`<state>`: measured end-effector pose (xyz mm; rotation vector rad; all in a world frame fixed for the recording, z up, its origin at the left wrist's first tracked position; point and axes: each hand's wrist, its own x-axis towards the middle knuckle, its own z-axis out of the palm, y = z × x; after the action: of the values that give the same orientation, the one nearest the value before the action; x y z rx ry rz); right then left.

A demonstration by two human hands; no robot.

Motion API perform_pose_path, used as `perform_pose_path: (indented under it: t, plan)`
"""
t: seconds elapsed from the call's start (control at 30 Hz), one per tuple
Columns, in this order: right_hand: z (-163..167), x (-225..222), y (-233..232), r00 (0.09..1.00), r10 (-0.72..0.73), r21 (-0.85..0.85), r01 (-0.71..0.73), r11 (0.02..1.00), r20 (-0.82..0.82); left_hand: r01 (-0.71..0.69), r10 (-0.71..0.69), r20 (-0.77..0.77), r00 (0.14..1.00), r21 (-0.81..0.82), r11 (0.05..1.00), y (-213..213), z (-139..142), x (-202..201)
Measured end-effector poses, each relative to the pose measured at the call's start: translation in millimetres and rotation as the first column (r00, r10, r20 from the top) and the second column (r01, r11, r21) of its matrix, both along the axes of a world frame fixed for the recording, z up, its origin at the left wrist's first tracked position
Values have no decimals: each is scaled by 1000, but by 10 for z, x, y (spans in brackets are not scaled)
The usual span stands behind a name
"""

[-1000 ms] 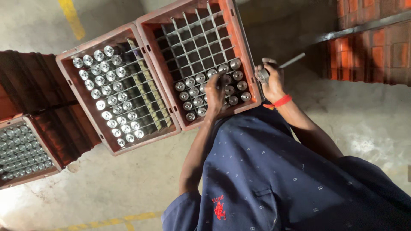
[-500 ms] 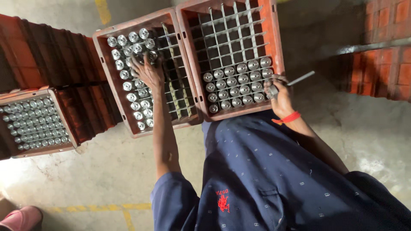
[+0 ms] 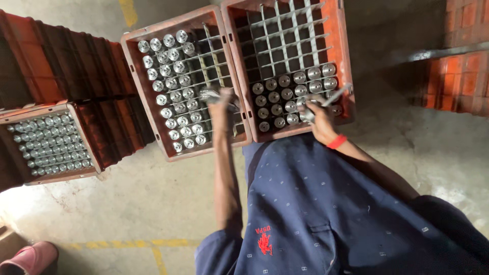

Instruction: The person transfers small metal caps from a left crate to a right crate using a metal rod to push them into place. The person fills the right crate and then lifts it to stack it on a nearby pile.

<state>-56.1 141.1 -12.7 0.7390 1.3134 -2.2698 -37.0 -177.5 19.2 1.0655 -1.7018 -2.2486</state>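
Two red crates stand side by side in front of me. The left crate (image 3: 147,102) holds silver-capped bottles (image 3: 175,94) in its left columns. The right crate (image 3: 346,61) has capped bottles (image 3: 285,94) in its near rows, and its far cells are dark. My left hand (image 3: 222,104) is over the left crate's near right cells, closed around a capped bottle (image 3: 208,94). My right hand (image 3: 320,116) is at the right crate's near right corner. It grips a bottle (image 3: 307,117), and a thin metal piece (image 3: 336,94) sticks out past it.
A third red crate (image 3: 81,137) full of capped bottles sits at the left beside stacked red crates (image 3: 61,66). More red crates (image 3: 461,76) stand at the right. On the concrete floor are a yellow line (image 3: 158,244) and a pink shoe (image 3: 30,257).
My left hand has moved from the middle of the left crate to its near right side, now with a bottle in it. My right hand has stayed at the right crate's corner.
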Motion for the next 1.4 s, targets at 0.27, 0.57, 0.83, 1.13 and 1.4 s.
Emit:
perform_pose_path:
  t: [0.27, 0.57, 0.83, 1.13, 1.4]
  plan:
    - [443, -312, -538, 976, 72, -42, -82, 996, -204, 489, -423, 264, 867, -617, 617, 1429, -18, 399]
    - [293, -394, -111, 881, 368, 34, -375, 926, -298, 670, -556, 375, 742, -442, 596, 1866, 100, 136]
    - [13, -1048, 539, 989, -101, -212, 77, 974, -104, 457, -422, 292, 858, -810, 368, 1452, 222, -250]
    - [118, -684, 553, 991, -129, -98, 133, 986, 48, 351, -334, 299, 894, -930, 108, 978, 4, -670]
    - [-58, -328, 438, 986, -150, -151, 160, 976, 75, 337, -20, 339, 941, -926, 171, -408, 331, -934]
